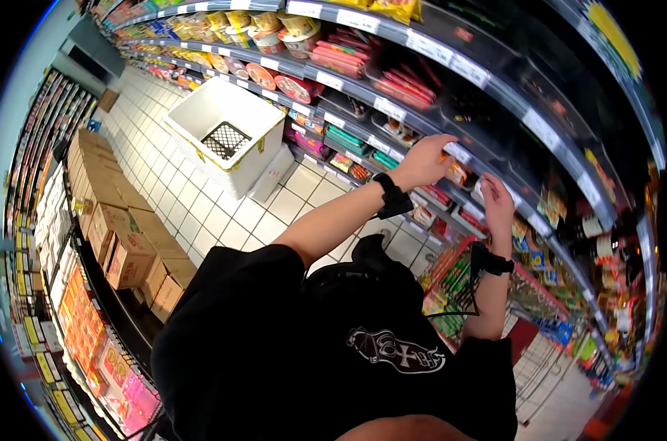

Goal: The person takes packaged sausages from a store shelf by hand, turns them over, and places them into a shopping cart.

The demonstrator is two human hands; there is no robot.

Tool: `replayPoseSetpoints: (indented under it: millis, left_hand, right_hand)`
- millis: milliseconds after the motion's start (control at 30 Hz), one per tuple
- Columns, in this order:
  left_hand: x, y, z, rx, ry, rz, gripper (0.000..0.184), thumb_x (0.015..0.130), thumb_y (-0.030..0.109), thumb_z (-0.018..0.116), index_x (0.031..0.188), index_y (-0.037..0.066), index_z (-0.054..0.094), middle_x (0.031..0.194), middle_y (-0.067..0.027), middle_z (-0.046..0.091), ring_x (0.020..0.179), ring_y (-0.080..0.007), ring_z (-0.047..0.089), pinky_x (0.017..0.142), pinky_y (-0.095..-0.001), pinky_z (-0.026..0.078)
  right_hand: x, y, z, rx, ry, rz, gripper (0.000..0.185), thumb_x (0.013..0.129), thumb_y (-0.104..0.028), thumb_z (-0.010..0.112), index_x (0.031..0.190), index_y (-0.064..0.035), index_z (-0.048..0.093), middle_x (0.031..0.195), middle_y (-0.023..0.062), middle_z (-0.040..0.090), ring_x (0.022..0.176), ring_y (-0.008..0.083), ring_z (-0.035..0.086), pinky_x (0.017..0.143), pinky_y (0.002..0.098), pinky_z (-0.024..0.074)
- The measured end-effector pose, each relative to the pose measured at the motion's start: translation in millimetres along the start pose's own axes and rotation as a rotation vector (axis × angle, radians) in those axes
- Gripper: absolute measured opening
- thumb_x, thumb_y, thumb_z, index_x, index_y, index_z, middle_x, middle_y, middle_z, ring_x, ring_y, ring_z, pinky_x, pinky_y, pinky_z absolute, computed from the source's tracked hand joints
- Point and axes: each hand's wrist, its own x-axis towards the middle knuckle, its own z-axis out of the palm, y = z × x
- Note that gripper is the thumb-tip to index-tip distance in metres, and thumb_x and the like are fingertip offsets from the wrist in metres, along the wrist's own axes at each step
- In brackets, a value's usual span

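My left hand [425,162] reaches to the front edge of a shelf, its fingers curled at the price strip [458,153]. A small orange patch shows by its fingertips; what the fingers hold, if anything, is hidden. Close by on the right, my right hand [499,198] is bent at the same shelf edge, fingers drawn together. At its fingertips is a small white label [479,189], partly covered by the hand. Packaged goods [458,173] lie on the shelf between the two hands. Each wrist wears a black band.
A white bin [227,158] with a black grid inside stands on the tiled floor to the left. Brown cartons [124,250] line the opposite display. Instant noodle cups [266,37] and red packets [407,87] fill upper shelves. A wire cart [546,367] is at lower right.
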Motion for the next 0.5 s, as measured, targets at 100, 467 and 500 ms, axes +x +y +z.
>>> replayPoseSetpoints:
  millis: [100, 467, 500]
  left_hand:
    - [57.1, -16.1, 6.5, -0.021, -0.086, 0.002, 0.043, 0.089, 0.016, 0.071, 0.128, 0.000, 0.063, 0.118, -0.0247, 0.069, 0.108, -0.0415, 0.066, 0.094, -0.0452, 0.053]
    - [141.4, -88.9, 82.5, 0.227, -0.412, -0.067, 0.050, 0.081, 0.035, 0.070, 0.115, -0.001, 0.068, 0.110, -0.0262, 0.072, 0.105, -0.0433, 0.069, 0.093, -0.0502, 0.056]
    - [143.8, -103.9, 100.9, 0.282, -0.406, -0.060, 0.051, 0.080, 0.037, 0.071, 0.115, 0.000, 0.069, 0.110, -0.0248, 0.072, 0.106, -0.0434, 0.069, 0.095, -0.0500, 0.056]
  right_hand:
    - [50.2, 20.0, -3.7, -0.087, 0.070, 0.006, 0.032, 0.104, -0.022, 0.065, 0.127, -0.0007, 0.068, 0.107, 0.0077, 0.074, 0.098, 0.0128, 0.068, 0.088, 0.0268, 0.0525]
    - [156.2, 57.7, -17.9, -0.196, -0.040, 0.026, 0.029, 0.103, -0.019, 0.066, 0.127, -0.0026, 0.069, 0.089, 0.0015, 0.069, 0.074, 0.0054, 0.056, 0.065, 0.0230, 0.0481]
    - [161.8, 63.8, -20.8, -0.190, -0.072, 0.019, 0.029, 0.103, -0.019, 0.065, 0.127, -0.0027, 0.068, 0.086, 0.0003, 0.068, 0.070, 0.0041, 0.053, 0.059, 0.0223, 0.0450]
